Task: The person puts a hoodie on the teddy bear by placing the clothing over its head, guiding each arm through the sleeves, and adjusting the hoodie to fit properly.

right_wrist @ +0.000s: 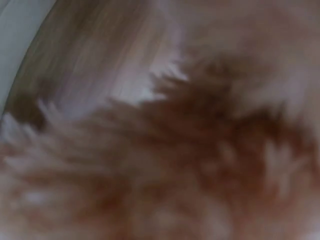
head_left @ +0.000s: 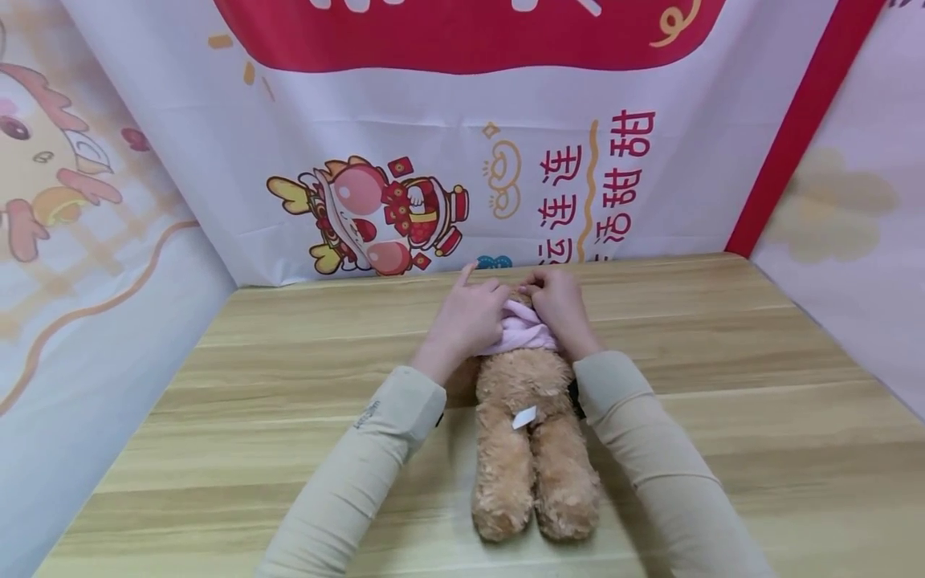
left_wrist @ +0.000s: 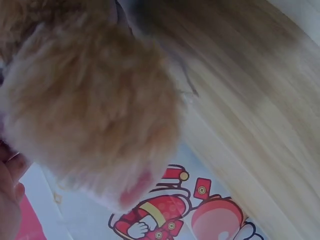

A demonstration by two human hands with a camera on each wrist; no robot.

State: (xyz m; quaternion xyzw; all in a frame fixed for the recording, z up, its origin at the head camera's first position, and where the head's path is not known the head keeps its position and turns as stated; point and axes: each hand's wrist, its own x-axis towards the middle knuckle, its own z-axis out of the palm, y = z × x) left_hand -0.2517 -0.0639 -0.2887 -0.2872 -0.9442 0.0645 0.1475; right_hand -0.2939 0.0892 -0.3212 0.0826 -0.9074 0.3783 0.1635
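Observation:
A light-brown plush toy [head_left: 524,381] lies on the wooden table, legs toward me, with a small white tag [head_left: 524,417] between the legs. A pink garment [head_left: 523,331] is bunched round its upper end, where a bit of brown fur shows between the hands. My left hand [head_left: 470,317] holds the garment's left side, one finger sticking out. On the opposite side my right hand [head_left: 560,305] pinches near the garment's top edge, its fingertips partly hidden. Blurred plush fur [left_wrist: 95,100] fills much of the left wrist view, and close brown fur [right_wrist: 165,165] fills the right one.
The wooden table [head_left: 311,385] extends to both sides of the toy. Behind it hangs a white and red printed banner [head_left: 433,112] meeting the far edge. Printed cloths [head_left: 94,201] hang at the left and right sides.

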